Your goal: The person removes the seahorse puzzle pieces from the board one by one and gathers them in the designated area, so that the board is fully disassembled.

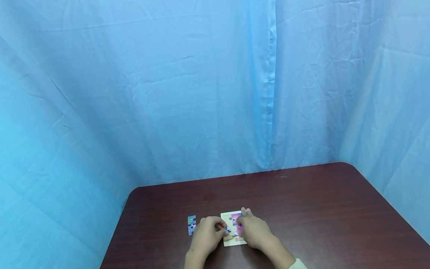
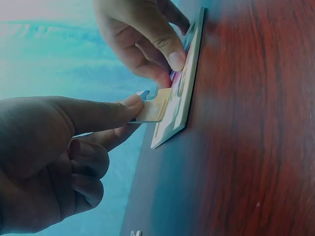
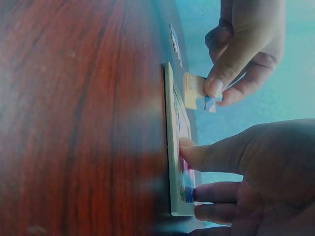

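My left hand pinches a jigsaw piece between thumb and fingertips, just over the left side of a small framed puzzle board. Cream and blue show on the piece, which is tilted up from the board in the left wrist view. On the board's right side, my right hand presses with its thumb on the fitted pink and purple pieces. Its other fingers reach over the board's far edge in the right wrist view. Part of the picture is hidden beneath that hand.
Two loose jigsaw pieces lie to the left of my left hand on the dark reddish-brown table. Light blue curtains hang behind the table and at both sides.
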A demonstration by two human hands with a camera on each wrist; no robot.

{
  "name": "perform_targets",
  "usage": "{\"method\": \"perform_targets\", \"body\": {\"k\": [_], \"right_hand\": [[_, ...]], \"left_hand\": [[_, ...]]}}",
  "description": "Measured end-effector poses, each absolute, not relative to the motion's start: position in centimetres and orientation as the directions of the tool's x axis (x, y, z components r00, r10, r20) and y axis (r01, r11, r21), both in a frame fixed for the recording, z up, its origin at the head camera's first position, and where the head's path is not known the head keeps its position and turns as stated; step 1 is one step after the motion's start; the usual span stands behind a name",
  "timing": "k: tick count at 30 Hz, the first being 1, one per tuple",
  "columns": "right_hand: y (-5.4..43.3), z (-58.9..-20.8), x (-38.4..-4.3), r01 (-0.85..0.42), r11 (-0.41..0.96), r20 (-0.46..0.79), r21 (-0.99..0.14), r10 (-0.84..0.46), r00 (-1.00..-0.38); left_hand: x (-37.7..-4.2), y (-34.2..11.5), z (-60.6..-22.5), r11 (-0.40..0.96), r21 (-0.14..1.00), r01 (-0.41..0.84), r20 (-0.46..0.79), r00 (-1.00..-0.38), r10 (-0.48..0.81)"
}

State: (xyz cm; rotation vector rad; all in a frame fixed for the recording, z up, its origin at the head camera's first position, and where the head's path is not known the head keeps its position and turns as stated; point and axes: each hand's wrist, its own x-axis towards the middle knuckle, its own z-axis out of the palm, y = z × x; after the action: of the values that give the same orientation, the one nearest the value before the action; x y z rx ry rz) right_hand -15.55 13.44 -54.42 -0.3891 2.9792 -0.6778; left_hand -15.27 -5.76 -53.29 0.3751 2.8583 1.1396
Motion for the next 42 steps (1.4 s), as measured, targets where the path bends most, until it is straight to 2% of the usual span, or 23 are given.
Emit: {"method": "perform_targets", "body": {"k": [18,23,28,35,42], "right_hand": [[13.4,-54.8,-15.2,-0.242,0.878,0.018,-0.413,-0.258,-0.966],[13.3,-54.6,-15.2,-0.242,0.882,0.014,-0.404,-0.259,-0.966],[13.2,-54.5,-15.3,-0.234,0.878,-0.005,-0.418,-0.26,-0.966],[13.2,-54.4,-15.5,-0.231,0.875,-0.003,-0.425,-0.257,-0.966],[13.2,-54.5,-15.6,-0.23,0.877,-0.013,-0.422,-0.26,-0.965]], "left_hand": [[-15.0,-9.8,-53.3,0.726,0.681,0.098,-0.019,-0.988,0.152],[-15.2,-11.6,-53.1,0.749,0.659,0.069,-0.005,-0.995,0.097],[-15.2,-13.5,-52.8,0.753,0.658,-0.002,-0.044,-0.998,0.035],[-15.1,-15.1,-52.4,0.801,0.591,-0.092,-0.064,-0.996,-0.068],[-15.2,-15.1,-52.9,0.824,0.554,-0.119,-0.045,-0.992,-0.114]]}}
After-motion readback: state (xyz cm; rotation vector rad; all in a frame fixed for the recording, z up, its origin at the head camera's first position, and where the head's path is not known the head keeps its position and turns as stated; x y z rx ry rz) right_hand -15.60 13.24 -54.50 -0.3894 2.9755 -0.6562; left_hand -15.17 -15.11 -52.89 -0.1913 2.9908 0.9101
